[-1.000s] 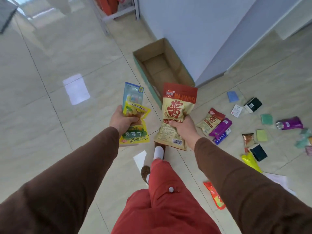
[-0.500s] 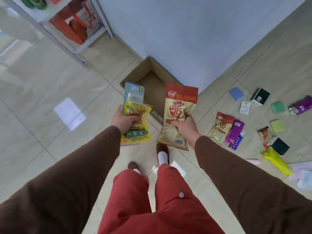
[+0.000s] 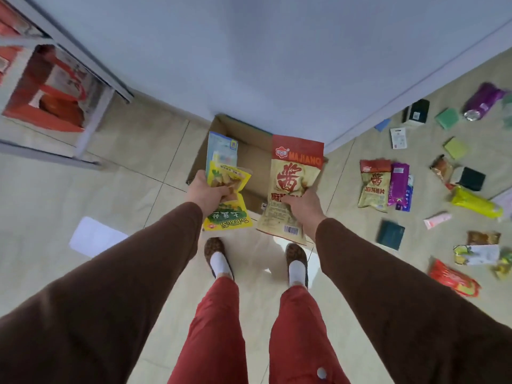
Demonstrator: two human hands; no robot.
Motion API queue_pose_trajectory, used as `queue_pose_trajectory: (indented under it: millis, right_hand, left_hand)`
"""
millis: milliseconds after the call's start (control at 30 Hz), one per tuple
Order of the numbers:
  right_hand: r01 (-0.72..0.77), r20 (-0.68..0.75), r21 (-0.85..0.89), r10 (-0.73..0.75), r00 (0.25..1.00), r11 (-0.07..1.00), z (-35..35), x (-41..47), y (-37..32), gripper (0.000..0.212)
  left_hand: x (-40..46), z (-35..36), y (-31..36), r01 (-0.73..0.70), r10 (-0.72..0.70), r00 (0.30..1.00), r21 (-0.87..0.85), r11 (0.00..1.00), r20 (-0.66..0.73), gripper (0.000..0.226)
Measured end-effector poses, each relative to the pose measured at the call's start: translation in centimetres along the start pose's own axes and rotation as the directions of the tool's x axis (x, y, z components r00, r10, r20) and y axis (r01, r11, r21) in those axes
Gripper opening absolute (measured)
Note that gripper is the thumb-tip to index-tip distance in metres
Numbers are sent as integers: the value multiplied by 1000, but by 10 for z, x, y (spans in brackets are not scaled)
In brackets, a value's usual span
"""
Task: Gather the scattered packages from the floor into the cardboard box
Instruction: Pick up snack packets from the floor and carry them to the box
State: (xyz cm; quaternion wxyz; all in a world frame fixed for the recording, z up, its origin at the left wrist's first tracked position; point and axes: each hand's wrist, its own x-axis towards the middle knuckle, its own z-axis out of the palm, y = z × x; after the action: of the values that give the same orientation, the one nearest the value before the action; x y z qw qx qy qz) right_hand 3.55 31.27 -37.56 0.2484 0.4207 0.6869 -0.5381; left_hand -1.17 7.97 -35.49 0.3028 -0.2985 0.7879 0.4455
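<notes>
Both arms are out in front, brown sleeves reaching toward the middle of the frame. The left hand [image 3: 206,189] has its fingers curled tight round two packets at once: a yellow snack packet with green print [image 3: 228,206] and, standing up behind it, a pale blue flat carton [image 3: 221,151]. The right hand [image 3: 300,202] grips a tall beige sauce pouch with a red top band [image 3: 291,187] around its lower half, thumb across the front, pouch upright.

Right behind those packets, at centre frame, sits the open brown cardboard box [image 3: 249,153] on the tiled floor [image 3: 138,167], tucked against the corner of the pale blue wall [image 3: 249,51]. Both hands hold their loads just in front of and over its near edge; whether anything lies inside cannot be told.

Over on the right side of the frame the floor is littered: a second beige and red pouch [image 3: 374,185] lies touching a purple packet [image 3: 398,184], a long yellow bag [image 3: 475,202] beyond them, a dark teal square packet [image 3: 390,234] lower down, a red wrapper [image 3: 453,278] at lower right, and a shiny purple pouch [image 3: 483,102] at upper right.

Below, two patterned slippers with white socks stand side by side on the tiles, red trousers above them. A metal shelf with red bags [image 3: 47,87] fills the upper left.
</notes>
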Motion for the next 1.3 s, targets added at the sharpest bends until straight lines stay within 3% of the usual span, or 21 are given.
queue_pose_trajectory:
  millis: [233, 467, 533, 633, 700, 933, 1067, 1300]
  right_hand:
    - [-81, -52, 81, 86, 995, 993, 46, 49, 8, 50]
    - [-110, -105, 82, 118, 987, 991, 66, 112, 12, 48]
    - [-123, -107, 92, 133, 985, 988, 69, 123, 14, 52]
    - [-120, -145, 65, 129, 981, 991, 69, 131, 22, 74]
    - [-113, -158, 19, 115, 981, 993, 68, 130, 31, 78]
    - [-138, -159, -53, 128, 979, 989, 59, 72, 54, 60]
    - [-81, -192, -56, 69, 979, 995, 45, 23, 57, 55]
    - [-12, -317, -217, -58, 947, 976, -5, -70, 65, 47]
  left_hand:
    - [77, 1, 10, -84, 65, 992, 181, 980, 110, 43]
    - [148, 33, 11, -96, 68, 988, 203, 974, 142, 38]
    - [163, 39, 7, -122, 90, 986, 234, 964, 143, 46]
    - [174, 44, 0, -163, 110, 977, 306, 938, 181, 83]
    - [175, 44, -7, -189, 119, 971, 359, 914, 209, 88]
    - [128, 37, -18, -290, 164, 943, 473, 832, 289, 63]
    - [88, 30, -5, -423, 235, 894, 542, 726, 382, 59]
    - [1, 39, 35, -642, 309, 762, 604, 472, 569, 60]
